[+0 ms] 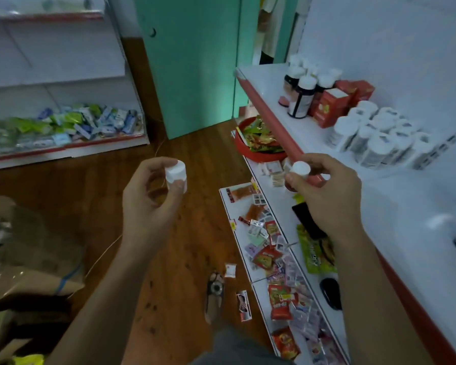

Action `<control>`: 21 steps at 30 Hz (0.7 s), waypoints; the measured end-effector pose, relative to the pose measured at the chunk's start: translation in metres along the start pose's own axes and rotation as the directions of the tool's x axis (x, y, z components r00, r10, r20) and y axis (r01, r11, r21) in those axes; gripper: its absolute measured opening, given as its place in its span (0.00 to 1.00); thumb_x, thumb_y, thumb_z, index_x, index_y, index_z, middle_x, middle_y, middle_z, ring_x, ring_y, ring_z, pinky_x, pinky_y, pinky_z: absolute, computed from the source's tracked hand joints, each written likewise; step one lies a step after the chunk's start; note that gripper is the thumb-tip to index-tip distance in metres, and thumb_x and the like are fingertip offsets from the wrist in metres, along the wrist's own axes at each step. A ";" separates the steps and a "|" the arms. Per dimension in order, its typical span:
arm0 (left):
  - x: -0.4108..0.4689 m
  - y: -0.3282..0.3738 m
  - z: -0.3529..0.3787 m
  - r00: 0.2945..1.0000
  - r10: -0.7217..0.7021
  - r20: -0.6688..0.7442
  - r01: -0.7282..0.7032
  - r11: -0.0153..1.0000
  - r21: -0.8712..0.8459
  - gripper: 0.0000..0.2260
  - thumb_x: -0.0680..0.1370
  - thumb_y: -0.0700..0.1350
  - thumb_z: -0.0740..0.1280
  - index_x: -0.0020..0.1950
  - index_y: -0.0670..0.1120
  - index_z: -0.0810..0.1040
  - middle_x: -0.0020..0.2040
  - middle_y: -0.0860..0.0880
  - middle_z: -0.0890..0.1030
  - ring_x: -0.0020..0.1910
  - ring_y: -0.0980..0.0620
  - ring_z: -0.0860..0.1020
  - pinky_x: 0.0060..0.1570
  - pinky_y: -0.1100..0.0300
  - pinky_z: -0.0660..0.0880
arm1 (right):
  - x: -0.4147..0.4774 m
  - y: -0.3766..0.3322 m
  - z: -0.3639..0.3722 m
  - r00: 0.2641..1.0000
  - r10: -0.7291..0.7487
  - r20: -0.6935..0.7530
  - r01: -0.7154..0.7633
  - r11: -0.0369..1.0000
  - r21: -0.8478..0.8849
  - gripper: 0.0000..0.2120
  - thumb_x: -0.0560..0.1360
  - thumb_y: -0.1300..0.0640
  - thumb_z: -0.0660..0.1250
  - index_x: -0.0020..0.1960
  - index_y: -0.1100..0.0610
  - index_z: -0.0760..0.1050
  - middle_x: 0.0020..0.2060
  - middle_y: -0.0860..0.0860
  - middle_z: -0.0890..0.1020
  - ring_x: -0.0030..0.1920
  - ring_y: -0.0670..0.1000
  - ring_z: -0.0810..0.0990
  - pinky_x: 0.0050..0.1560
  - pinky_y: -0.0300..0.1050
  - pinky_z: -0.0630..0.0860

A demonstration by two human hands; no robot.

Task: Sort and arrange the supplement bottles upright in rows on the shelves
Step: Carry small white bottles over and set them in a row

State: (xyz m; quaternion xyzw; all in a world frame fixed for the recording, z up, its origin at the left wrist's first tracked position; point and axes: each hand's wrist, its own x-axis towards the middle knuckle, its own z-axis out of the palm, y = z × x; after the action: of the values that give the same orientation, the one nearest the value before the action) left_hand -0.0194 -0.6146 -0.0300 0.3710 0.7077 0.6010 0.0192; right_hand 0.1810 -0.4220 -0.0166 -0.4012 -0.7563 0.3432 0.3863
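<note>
Both hands raised in front of me, each carrying one small white bottle toward the shelf [395, 196] on my right. My left hand [145, 206] is curled about halfway closed; thumb and fingertips pinch a white-capped bottle [176, 175] held roughly upright, with the palm clear of it. My right hand [324, 191] is closed more tightly, fingers wrapped round a second bottle [299, 169] of which only the white cap shows, tipped toward me. This hand sits just over the shelf's red front edge [274, 125].

Beyond my right hand, on the same shelf, stands a block of white bottles [374, 135] already upright in close rows. Farther off are dark bottles with white caps [302, 98] and red boxes [334, 104]. Below the hand, the lower shelf [290, 222] holds loose sachets and packets, not bottles.

To do this step well, I judge that the right-hand bottle should be turned cap-up before it goes down, then set on bare shelf at the near end of the white block, touching its neighbour and square to the row. A low, slow approach matters: the standing bottles look light and closely packed, so a knock from my knuckles could topple several. The left-hand bottle can follow into the next place. Whether its label matches the block I cannot tell; the print is too blurred.
</note>
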 end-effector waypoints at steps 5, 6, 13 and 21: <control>0.122 -0.053 0.020 0.999 -0.038 -0.016 0.038 0.999 -0.005 0.12 0.80 0.41 0.70 0.62 0.52 0.77 0.59 0.55 0.80 0.59 0.54 0.80 0.55 0.55 0.81 | 0.114 0.001 0.077 1.000 -0.022 0.021 0.022 1.000 -0.020 0.13 0.71 0.52 0.79 0.53 0.49 0.83 0.43 0.40 0.81 0.42 0.36 0.78 0.44 0.31 0.72; 0.148 -0.062 0.023 0.998 -0.053 -0.019 0.052 0.998 -0.017 0.12 0.80 0.41 0.70 0.62 0.52 0.77 0.59 0.55 0.80 0.59 0.54 0.80 0.56 0.52 0.81 | 0.139 0.001 0.089 0.999 -0.023 0.027 0.024 0.999 -0.034 0.12 0.71 0.52 0.79 0.54 0.49 0.83 0.42 0.39 0.80 0.40 0.35 0.77 0.41 0.27 0.69; 0.315 -0.108 0.059 1.000 0.008 0.002 -0.008 1.000 0.010 0.12 0.79 0.40 0.69 0.61 0.51 0.75 0.56 0.58 0.80 0.56 0.59 0.80 0.53 0.57 0.80 | 0.293 -0.011 0.147 0.999 -0.013 -0.035 0.010 0.995 -0.096 0.11 0.72 0.51 0.77 0.53 0.49 0.82 0.42 0.40 0.80 0.40 0.40 0.76 0.46 0.39 0.75; 0.469 -0.152 0.195 0.962 0.113 0.249 -0.078 0.986 -0.147 0.10 0.79 0.40 0.71 0.58 0.49 0.76 0.53 0.63 0.80 0.55 0.62 0.80 0.51 0.67 0.77 | 0.414 0.020 0.142 0.969 0.109 -0.222 -0.159 0.961 -0.225 0.11 0.75 0.54 0.74 0.56 0.49 0.80 0.43 0.42 0.84 0.37 0.39 0.80 0.41 0.33 0.73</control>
State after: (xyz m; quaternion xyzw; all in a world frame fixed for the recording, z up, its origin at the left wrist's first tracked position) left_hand -0.3433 -0.1947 -0.0191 0.4772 0.6380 0.5949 0.1065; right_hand -0.0913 -0.0822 0.0284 -0.5292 -0.7188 0.2307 0.3873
